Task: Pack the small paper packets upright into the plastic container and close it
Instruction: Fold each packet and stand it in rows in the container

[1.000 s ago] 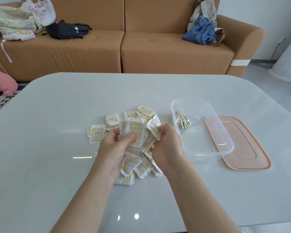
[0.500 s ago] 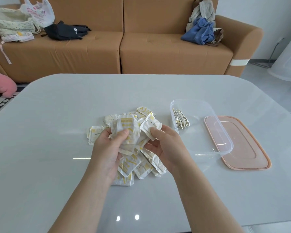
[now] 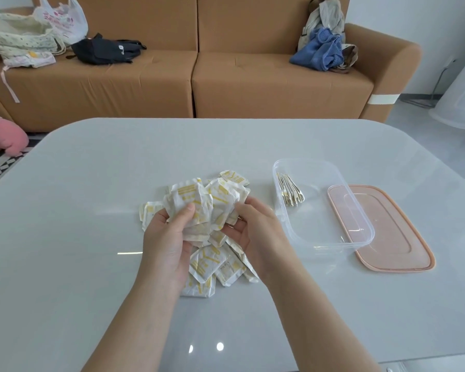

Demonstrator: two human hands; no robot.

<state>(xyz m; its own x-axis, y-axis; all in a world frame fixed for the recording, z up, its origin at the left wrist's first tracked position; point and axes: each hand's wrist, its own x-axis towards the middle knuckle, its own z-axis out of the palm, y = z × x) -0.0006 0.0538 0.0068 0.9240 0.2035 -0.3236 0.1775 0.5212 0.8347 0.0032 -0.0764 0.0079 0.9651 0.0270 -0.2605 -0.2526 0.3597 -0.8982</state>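
A person sorts small white-and-yellow packets over a pale grey tabletop [image 3: 91, 264]. The left hand [image 3: 169, 237] grips a bunch of packets [image 3: 191, 208], thumb pressed on the front and fingers [image 3: 152, 224] curled behind. The right hand [image 3: 255, 232] steadies the bunch's right side, palm turned inward and fingers [image 3: 239, 210] half-curled against the outer packet; whether it truly pinches it cannot be told. Beneath and around both hands lies a loose pile [image 3: 212, 264] of the same packets, flat and overlapping on the tabletop. Just right of the hands sits the clear plastic container [image 3: 333, 237], open, with a short row of packets [image 3: 289, 189] standing on edge at its far left corner, leaning against the wall; the remaining floor of it is bare. The pink lid [image 3: 400, 237] lies flat on the tabletop beside the container, partly tucked beneath its right side. Behind the tabletop stands a tan sofa [image 3: 199, 76] strewn with bags and clothes.
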